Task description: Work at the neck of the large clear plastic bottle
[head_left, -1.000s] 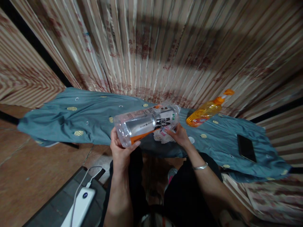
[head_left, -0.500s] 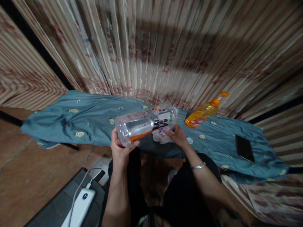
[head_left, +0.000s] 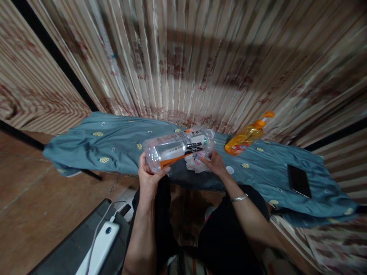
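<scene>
A large clear plastic bottle (head_left: 172,151) with a silver, black and orange label lies tilted on its side in front of me, held between both hands. My left hand (head_left: 149,177) grips its base end, thumb along the near side. Near the neck end, my right hand (head_left: 213,162) has its fingers closed at the bottle; part of them is hidden. Just under that end lies a crumpled whitish plastic wrapper (head_left: 195,165), beside my right fingertips. Whether those fingers also touch the wrapper, I cannot tell.
An orange pump bottle (head_left: 245,139) stands on the teal cloth-covered bench (head_left: 123,133), right of the clear bottle. A small white disc (head_left: 229,170) and a dark phone (head_left: 299,181) lie nearer the right. A white power bank (head_left: 100,244) with a cable is at lower left. Striped curtains (head_left: 183,68) hang behind.
The view has shifted slightly, so the bench and power bank appear a little further right. Both hands keep their hold on the clear bottle, which has scarcely moved.
</scene>
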{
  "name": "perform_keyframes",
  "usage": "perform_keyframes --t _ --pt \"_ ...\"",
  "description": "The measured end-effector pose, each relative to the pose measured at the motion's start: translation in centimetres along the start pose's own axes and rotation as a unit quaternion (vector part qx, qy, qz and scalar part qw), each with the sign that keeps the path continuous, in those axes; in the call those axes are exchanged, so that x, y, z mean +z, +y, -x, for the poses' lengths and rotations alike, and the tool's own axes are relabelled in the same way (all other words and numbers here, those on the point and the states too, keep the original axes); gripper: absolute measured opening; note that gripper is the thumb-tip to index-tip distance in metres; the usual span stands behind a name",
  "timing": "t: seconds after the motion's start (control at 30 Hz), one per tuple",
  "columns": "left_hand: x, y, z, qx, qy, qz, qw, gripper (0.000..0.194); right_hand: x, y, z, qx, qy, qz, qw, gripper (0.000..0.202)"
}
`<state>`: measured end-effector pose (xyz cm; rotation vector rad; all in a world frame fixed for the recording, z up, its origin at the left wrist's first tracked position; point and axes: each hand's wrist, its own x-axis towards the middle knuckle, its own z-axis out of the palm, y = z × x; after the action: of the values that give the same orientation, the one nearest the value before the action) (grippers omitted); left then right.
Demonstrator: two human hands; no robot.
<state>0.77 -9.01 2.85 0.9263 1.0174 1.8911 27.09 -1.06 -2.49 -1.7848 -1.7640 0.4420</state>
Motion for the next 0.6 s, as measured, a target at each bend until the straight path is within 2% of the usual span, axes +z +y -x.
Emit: perform_keyframes --t 0.27,0.6 --pt "0.3 1.0 0.1 -0.013 -0.006 -0.013 1.000 0.086 0.1 0.2 -0.3 0.007 0.009 -0.002 1.000 0.042" --pt "-0.5 -0.2 0.4 -0.001 -0.015 -0.018 1.000 0.091 0.3 0.5 -0.2 0.008 0.017 -0.002 1.000 0.045"
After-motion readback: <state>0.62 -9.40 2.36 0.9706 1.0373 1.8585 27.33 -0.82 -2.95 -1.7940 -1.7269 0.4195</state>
